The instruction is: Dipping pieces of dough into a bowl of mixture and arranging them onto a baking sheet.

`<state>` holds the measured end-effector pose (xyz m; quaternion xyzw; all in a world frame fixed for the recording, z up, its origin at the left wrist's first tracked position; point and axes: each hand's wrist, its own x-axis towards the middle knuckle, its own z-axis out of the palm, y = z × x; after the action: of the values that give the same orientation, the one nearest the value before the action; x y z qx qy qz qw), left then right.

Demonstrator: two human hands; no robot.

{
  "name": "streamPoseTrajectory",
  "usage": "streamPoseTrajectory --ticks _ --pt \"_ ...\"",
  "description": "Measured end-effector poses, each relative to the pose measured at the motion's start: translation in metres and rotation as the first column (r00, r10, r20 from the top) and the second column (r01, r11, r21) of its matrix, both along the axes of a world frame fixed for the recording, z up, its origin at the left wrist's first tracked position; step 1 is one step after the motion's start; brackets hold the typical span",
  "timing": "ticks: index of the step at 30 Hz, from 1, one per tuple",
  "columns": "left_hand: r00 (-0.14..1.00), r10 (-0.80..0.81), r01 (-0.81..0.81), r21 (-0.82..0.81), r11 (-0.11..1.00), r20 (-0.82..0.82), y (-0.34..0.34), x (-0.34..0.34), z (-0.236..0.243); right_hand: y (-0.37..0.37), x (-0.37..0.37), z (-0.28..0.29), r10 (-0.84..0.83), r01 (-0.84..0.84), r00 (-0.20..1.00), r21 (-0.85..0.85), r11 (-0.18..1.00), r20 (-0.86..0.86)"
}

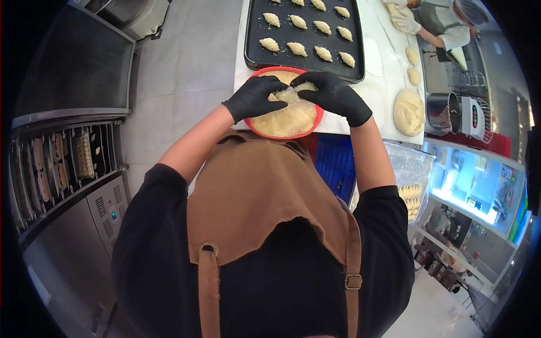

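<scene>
Over a red bowl (321,115) of pale yellow crumbs (290,121), both of my black-gloved hands are at work. My left hand (258,97) curls in from the bowl's left side, with pale dough (274,97) at its fingertips. From the right, my right hand (333,94) closes its thumb and fingers on a crumb-coated piece of dough (307,87). Whether the hands share one piece or hold two, I cannot tell. Just beyond the bowl, a black baking tray (256,56) carries rows of spindle-shaped, crumb-coated dough pieces (297,49).
The white table (375,104) bears a big dough lump (408,112) and smaller dough balls (414,76) on the right. At the far right, a co-worker's gloved hands (404,21) press on dough. A steel pot (442,111) stands beyond. Racked trays (62,163) are at left.
</scene>
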<state>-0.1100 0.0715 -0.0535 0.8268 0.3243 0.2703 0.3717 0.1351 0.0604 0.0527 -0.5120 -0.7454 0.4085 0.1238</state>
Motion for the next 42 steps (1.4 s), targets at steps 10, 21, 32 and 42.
streamPoseTrajectory --ticks 10,21,32,42 --pt "0.992 -0.066 0.081 0.143 0.986 -0.107 0.011 -0.001 0.031 -0.008 0.002 0.005 -0.113 0.113 0.994 0.024 0.993 -0.003" --pt "0.968 -0.066 0.13 0.258 0.957 -0.242 0.021 -0.016 0.039 -0.02 0.017 -0.049 -0.349 0.345 0.937 -0.096 0.934 -0.028" --pt "0.996 -0.091 0.091 0.002 0.996 -0.023 0.023 -0.012 0.033 -0.02 0.013 -0.058 -0.401 0.31 0.868 -0.31 0.899 -0.295" --pt "0.983 0.13 -0.138 0.052 0.989 0.13 0.017 0.017 0.015 0.002 0.012 -0.073 -0.636 0.151 0.594 -0.708 0.69 -0.492"
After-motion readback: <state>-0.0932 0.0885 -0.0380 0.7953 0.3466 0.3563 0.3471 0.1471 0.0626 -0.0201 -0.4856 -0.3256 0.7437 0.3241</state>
